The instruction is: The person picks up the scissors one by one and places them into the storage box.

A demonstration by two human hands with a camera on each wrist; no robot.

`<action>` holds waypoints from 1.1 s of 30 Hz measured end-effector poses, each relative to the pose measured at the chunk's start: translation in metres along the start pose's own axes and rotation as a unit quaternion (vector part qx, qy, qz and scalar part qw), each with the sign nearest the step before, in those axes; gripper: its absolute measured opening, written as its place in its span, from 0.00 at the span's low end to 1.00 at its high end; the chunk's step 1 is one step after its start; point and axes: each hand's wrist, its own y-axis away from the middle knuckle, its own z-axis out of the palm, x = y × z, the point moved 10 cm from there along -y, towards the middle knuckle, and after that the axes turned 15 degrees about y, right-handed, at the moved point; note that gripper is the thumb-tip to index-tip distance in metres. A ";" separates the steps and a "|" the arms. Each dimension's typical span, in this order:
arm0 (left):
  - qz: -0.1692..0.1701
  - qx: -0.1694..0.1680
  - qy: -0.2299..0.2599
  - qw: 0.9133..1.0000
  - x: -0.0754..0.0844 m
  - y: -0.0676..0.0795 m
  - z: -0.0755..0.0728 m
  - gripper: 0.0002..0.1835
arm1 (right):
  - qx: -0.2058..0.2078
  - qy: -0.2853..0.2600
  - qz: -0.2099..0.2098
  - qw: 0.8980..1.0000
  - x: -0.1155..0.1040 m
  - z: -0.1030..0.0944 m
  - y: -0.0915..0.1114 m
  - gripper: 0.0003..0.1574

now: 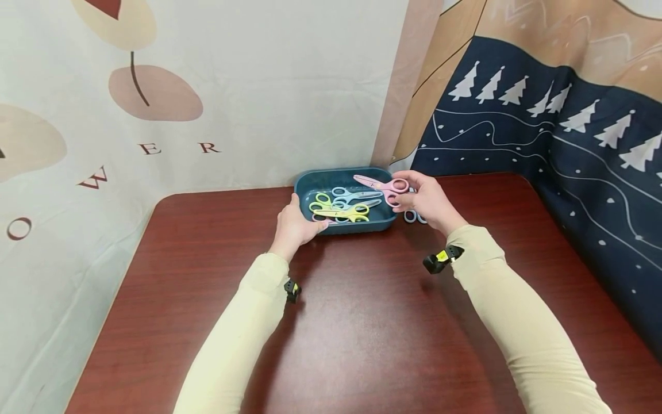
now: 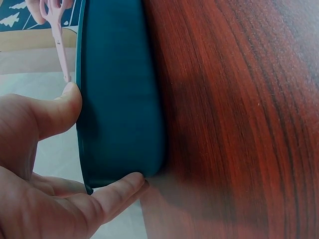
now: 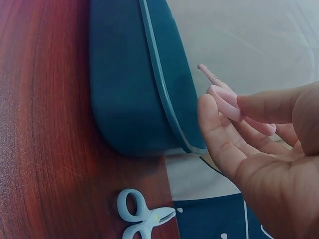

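Note:
My left hand (image 1: 296,228) grips the left end of a dark teal plastic bin (image 1: 357,228), the thumb at its rim and the fingers along its outer wall (image 2: 119,99). Between thumb and fingers, my right hand (image 1: 426,198) pinches a pair of pink scissors (image 1: 368,181) by the handle loops; their blades point left over the bin's right part. Inside the bin lie several small scissors, among them yellow scissors (image 1: 333,213) and light blue scissors (image 1: 357,195). Another light blue pair of scissors (image 3: 149,217) rests on the table right of the bin, partly hidden by my right hand in the head view.
The bin stands at the back edge of a reddish-brown wooden table (image 1: 357,322). Close behind hangs a pale printed cloth (image 1: 269,103), and a navy cloth with white trees (image 1: 491,132) hangs along the right side. Both wrists carry small black cameras (image 1: 437,263).

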 end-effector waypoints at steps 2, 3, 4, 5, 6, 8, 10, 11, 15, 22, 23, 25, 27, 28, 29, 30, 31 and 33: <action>-0.001 0.001 0.002 1.000 0.000 0.001 0.000 0.62 | 0.001 0.002 0.001 1.000 0.001 0.001 -0.001 0.35; -0.001 0.001 0.002 1.000 0.000 0.000 0.000 0.62 | 0.002 0.004 0.002 1.000 0.001 0.001 -0.002 0.35; -0.002 0.002 0.002 1.000 0.000 0.001 0.000 0.62 | 0.001 0.006 0.003 1.000 0.001 0.002 -0.003 0.35; -0.002 0.002 0.002 1.000 0.000 0.001 0.000 0.62 | 0.001 0.007 0.004 1.000 0.001 0.003 -0.003 0.35; -0.004 0.001 0.001 1.000 0.000 0.001 0.000 0.62 | 0.001 0.008 0.005 1.000 0.001 0.003 -0.004 0.35; -0.004 0.002 -0.001 1.000 -0.001 0.000 -0.001 0.62 | 0.001 0.014 0.006 1.000 0.001 0.005 -0.005 0.35; -0.005 0.004 -0.003 1.000 -0.002 0.000 -0.001 0.62 | 0.000 0.015 0.007 1.000 0.000 0.006 -0.006 0.35; -0.005 0.005 -0.003 1.000 -0.002 0.000 -0.002 0.62 | 0.000 0.014 0.008 1.000 0.000 0.006 -0.006 0.35; -0.003 0.006 -0.003 1.000 -0.002 0.000 -0.001 0.62 | 0.000 0.004 0.013 1.000 -0.001 0.007 -0.007 0.35; -0.009 0.002 -0.001 1.000 -0.001 0.001 0.000 0.62 | -0.010 0.014 0.005 1.000 -0.006 0.008 -0.008 0.35; -0.008 0.003 -0.001 1.000 -0.001 0.001 0.000 0.62 | -0.010 0.014 0.005 1.000 -0.006 0.009 -0.008 0.35; -0.005 0.004 -0.002 1.000 -0.001 -0.001 0.000 0.62 | -0.010 0.014 0.005 1.000 -0.005 0.009 -0.010 0.35; -0.003 0.006 -0.002 1.000 0.000 -0.001 -0.001 0.62 | -0.010 0.012 0.005 1.000 -0.004 0.010 -0.011 0.35; -0.002 0.006 -0.003 1.000 0.000 -0.002 0.000 0.62 | -0.011 0.010 0.006 1.000 -0.003 0.011 -0.012 0.35; -0.003 0.006 -0.005 1.000 0.000 -0.002 0.000 0.62 | -0.012 0.009 0.006 1.000 -0.002 0.012 -0.013 0.35; -0.004 0.006 -0.005 1.000 0.000 -0.002 0.000 0.62 | -0.014 0.009 0.006 1.000 -0.002 0.013 -0.013 0.35; -0.006 0.005 -0.006 1.000 0.000 -0.002 0.000 0.62 | -0.015 0.008 0.007 1.000 -0.001 0.014 -0.013 0.35; -0.007 0.004 -0.010 1.000 -0.001 -0.001 0.002 0.62 | -0.016 0.008 0.009 1.000 0.002 0.015 -0.014 0.35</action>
